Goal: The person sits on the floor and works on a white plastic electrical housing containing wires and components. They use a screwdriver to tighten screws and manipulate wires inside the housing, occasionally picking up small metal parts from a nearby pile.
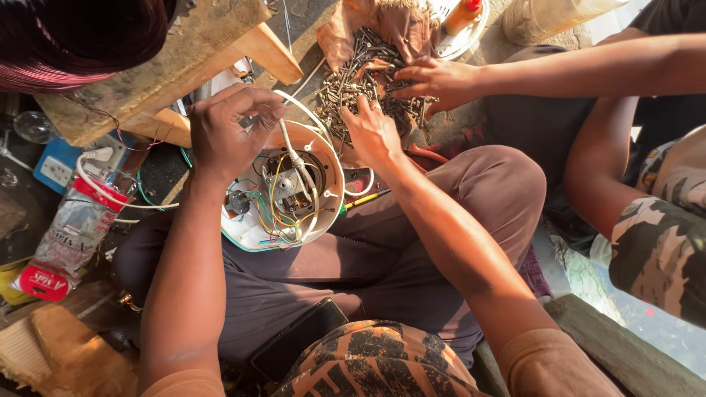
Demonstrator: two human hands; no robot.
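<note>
The round white plastic appliance base (283, 192), opened up with its small motor and yellow, green and white wires bare, sits on my lap. My left hand (234, 131) rests on its upper rim, fingers curled narrow around a white cord (293, 147) that runs down into the base. My right hand (373, 132) reaches just beyond the base, fingers loosely spread over a heap of dark mixed metal screws (360, 81); I cannot tell whether it has pinched one. The base is still open and uncovered, so I judge reassembly unfinished. The screws lie on a brown cloth (375, 22) beyond the base. Another person's hand (434, 79) sorts through the same heap.
</note>
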